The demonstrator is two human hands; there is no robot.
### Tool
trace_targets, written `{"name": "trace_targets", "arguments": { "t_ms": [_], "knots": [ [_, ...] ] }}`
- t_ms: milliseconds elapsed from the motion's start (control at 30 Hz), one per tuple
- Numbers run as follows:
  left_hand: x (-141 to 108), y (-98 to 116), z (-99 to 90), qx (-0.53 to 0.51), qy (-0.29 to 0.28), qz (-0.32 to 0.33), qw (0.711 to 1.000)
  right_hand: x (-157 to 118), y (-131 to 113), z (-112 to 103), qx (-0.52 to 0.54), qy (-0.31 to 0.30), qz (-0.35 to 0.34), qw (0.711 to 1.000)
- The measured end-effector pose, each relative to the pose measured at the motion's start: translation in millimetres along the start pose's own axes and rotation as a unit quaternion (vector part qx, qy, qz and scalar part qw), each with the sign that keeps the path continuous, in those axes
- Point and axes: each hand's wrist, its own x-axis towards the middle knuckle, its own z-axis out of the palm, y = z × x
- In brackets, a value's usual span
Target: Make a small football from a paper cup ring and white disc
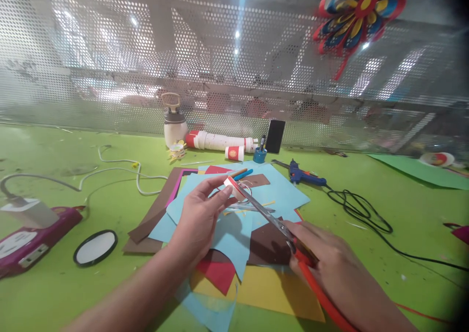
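Cup piece (237, 191), white with a red rim, is held up over the middle of the paper pile (284, 191), pinched between the thumb and fingers of the left hand (200, 206). Its far part is hard to make out, since the thumb covers one end and the scissors (266, 213) cross the other. Those blades reach in at its edge from the near right of the pile, and I can't tell whether they are parted. The right hand (326, 251) has its fingers closed around the red handles, though how they sit in the loops is hidden, and one handle runs out of view.

On the pile, a blue pen (243, 174) lies just behind the piece, partly covered. Blue, brown, red and yellow sheets overlap, the hands hiding some of them.

Right of the pile lies a blue glue gun (306, 176), its black cord (353, 210) looping away and out of sight. Left of it are a round black-rimmed disc (95, 248) and a purple power strip (69, 219), cut off at one end.

Beyond the pile, a red and white paper cup (229, 153) lies on its side, bearing a round yellow emblem, its details too small to read. Beside it is a blue pot (260, 155) holding a dark marker (262, 142); its lettering is unclear.
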Motion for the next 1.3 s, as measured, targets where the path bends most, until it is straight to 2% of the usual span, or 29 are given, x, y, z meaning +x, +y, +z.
{"name": "trace_targets", "arguments": {
  "t_ms": [200, 567, 867, 1100, 1300],
  "knots": [
    [1.8, -2.1, -1.9, 0.019, -0.02, 0.021, 0.999, 1.2, -2.2, -2.4, 0.002, -0.001, 0.007, 1.0],
    [-2.1, -3.4, -2.5, 0.03, -0.039, 0.008, 0.999, -1.4, 2.0, 0.7, 0.002, -0.004, -0.002, 1.0],
    [-1.0, -2.9, -2.0, 0.028, -0.036, 0.01, 0.999, 0.0, 0.9, 0.3, -0.003, 0.004, -0.004, 1.0],
    [-0.1, -2.3, -2.5, 0.017, -0.03, -0.001, 0.999, -2.1, 6.0, 6.2, -0.03, 0.034, -0.021, 0.999],
    [-1.0, -2.5, -1.5, 0.027, -0.043, -0.011, 0.999, -2.2, 5.6, 5.9, -0.031, 0.039, -0.032, 0.998]
  ]
}}
